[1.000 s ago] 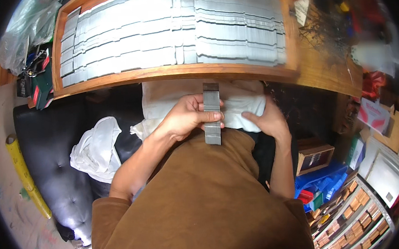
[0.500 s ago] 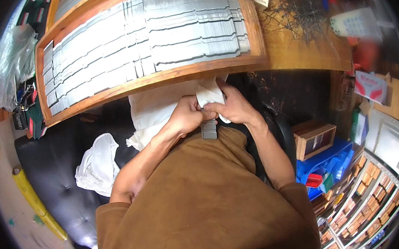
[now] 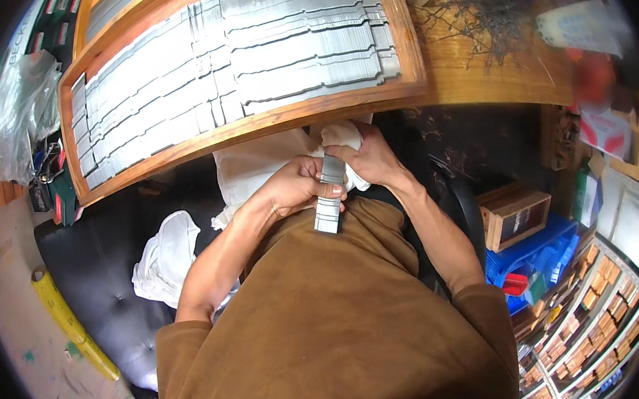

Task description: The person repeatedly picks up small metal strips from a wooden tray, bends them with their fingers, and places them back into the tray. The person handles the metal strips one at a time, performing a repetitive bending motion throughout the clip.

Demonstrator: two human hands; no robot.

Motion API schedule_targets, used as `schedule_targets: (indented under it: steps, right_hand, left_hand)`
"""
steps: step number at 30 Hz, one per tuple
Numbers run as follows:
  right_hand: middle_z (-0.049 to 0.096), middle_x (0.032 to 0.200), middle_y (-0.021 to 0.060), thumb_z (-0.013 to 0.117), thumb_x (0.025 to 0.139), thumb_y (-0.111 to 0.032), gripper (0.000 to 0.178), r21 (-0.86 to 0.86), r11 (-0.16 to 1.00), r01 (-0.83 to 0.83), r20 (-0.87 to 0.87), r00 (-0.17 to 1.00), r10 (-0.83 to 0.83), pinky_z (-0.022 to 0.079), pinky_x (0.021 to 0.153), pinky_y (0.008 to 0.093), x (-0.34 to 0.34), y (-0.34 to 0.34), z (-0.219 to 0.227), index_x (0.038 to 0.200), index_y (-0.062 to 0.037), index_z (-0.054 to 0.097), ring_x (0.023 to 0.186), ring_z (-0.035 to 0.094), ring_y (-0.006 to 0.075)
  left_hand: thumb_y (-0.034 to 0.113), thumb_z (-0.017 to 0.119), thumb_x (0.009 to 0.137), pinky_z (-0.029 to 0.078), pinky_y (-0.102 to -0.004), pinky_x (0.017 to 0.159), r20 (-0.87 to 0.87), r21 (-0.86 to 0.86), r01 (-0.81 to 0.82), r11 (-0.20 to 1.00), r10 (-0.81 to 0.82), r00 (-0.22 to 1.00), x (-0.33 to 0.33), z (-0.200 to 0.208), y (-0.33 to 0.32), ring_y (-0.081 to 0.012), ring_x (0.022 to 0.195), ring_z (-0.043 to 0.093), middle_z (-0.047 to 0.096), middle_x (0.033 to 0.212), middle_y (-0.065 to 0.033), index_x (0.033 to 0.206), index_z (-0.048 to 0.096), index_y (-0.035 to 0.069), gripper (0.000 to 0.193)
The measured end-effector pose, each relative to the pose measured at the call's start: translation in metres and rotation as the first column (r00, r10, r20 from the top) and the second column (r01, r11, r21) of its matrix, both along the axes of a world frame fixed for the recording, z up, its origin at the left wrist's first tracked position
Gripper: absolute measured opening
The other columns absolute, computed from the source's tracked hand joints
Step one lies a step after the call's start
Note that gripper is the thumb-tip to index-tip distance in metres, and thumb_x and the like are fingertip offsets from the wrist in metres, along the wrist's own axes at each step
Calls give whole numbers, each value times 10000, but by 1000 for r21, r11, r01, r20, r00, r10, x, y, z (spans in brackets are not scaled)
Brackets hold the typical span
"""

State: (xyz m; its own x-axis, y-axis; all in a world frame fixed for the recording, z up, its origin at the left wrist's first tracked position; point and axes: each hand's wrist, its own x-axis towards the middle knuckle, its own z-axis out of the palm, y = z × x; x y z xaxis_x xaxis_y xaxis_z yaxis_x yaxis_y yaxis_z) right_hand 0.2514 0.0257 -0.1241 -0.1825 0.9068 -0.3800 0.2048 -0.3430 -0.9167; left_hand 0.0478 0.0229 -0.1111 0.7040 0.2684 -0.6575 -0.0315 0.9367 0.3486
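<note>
My left hand (image 3: 294, 186) is closed around a narrow stack of grey metal pieces (image 3: 327, 215), its thumb across the front. The stack points down toward my brown shirt and shows several crosswise seams. My right hand (image 3: 374, 160) grips a bunched white cloth (image 3: 339, 134), and its thumb presses at the stack's upper end. Its other fingers are partly hidden by the cloth. Beneath my hands a larger white cloth (image 3: 247, 166) is spread over my lap. Just beyond stands a wooden tray (image 3: 255, 122) filled with rows of similar flat metal pieces (image 3: 302, 52).
A crumpled white cloth (image 3: 166, 258) lies on the black padded seat (image 3: 103, 289) at left, near a yellow tube (image 3: 72, 324). Thin dark wires (image 3: 496, 20) and a cup (image 3: 578, 27) are on the wooden table (image 3: 467, 89). At right are a small wooden box (image 3: 517, 219) and blue bins (image 3: 535, 258).
More of the metal stack now shows between my hands, extending upward to my right thumb. My left thumb has come down across it. The view has shifted slightly.
</note>
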Motion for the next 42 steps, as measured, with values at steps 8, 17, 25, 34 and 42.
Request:
schedule_targets:
  steps: [8, 17, 25, 34, 42]
  right_hand:
    - [688, 1242, 261, 782, 893, -222, 429, 159, 987, -26, 299, 954, -23, 499, 991, 405, 44, -7, -5, 1215, 40, 674, 1193, 650, 369]
    - [638, 1249, 160, 917, 738, -109, 435, -41, 990, -134, 78, 988, 137, 583, 776, 350, 46, -79, 130, 1049, -10, 629, 1015, 694, 256]
    - [762, 968, 132, 826, 835, 3, 201, 379, 918, -121, -97, 981, 169, 604, 720, 296, -16, -98, 95, 1008, 27, 725, 839, 754, 195]
    - [787, 921, 140, 813, 792, 62, 178, 442, 895, -64, -86, 990, 114, 615, 732, 286, -23, -103, 97, 956, 29, 752, 822, 776, 205]
    - [783, 972, 156, 836, 810, 35, 218, 436, 899, -48, -198, 969, 148, 627, 748, 302, -28, -103, 91, 1009, 36, 747, 855, 775, 222]
  left_hand:
    - [47, 802, 882, 609, -323, 732, -81, 189, 86, 978, -71, 994, -19, 29, 6, -221, 848, 755, 751, 937, -119, 1119, 653, -6, 285]
    - [5, 753, 916, 620, -346, 785, -144, 232, -222, 947, 259, 955, -8, 85, -5, -246, 872, 761, 749, 964, -139, 1177, 631, -16, 288]
    - [-10, 728, 932, 634, -351, 755, -57, 218, -359, 908, 379, 924, -4, 97, -13, -261, 893, 763, 749, 981, -147, 1184, 619, -21, 275]
    - [260, 560, 1079, 609, -321, 814, 45, 143, -270, 952, 266, 963, -21, 99, -4, -222, 974, 744, 742, 1132, -161, 1282, 623, -6, 340]
    - [202, 700, 996, 582, -236, 680, -89, 238, -237, 942, 264, 960, -22, 111, 7, -226, 949, 766, 766, 1091, -151, 1236, 671, -2, 316]
